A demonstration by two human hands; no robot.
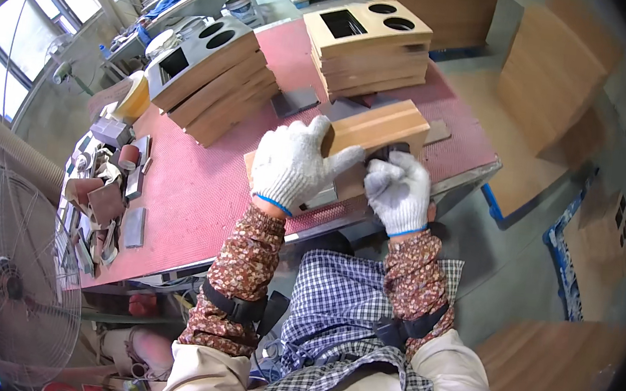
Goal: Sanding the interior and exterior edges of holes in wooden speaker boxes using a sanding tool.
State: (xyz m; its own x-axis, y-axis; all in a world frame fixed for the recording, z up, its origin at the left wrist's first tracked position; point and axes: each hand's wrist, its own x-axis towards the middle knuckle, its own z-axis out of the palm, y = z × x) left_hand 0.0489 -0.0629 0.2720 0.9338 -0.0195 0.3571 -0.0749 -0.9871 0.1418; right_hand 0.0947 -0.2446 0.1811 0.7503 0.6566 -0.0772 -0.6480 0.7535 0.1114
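Note:
A light wooden panel (385, 126) is tilted up on its edge over the near side of the pink-topped table (206, 183). My left hand (294, 161), in a white knit glove, grips the left end of this panel with the thumb stretched along it. My right hand (400, 194), gloved the same way, is closed beside the panel's near right side. Something dark shows by its fingertips, too hidden to name. Part of the panel's lower portion is covered by my hands.
Two stacks of cut-out panels (367, 55) (213, 88) stand farther back. Sanding blocks and rolls (104, 199) crowd the table's left end, beside a large fan (10, 277). Flat grey pads (295, 102) lie near the stacks. Boards on a pallet (523, 177) stand at right.

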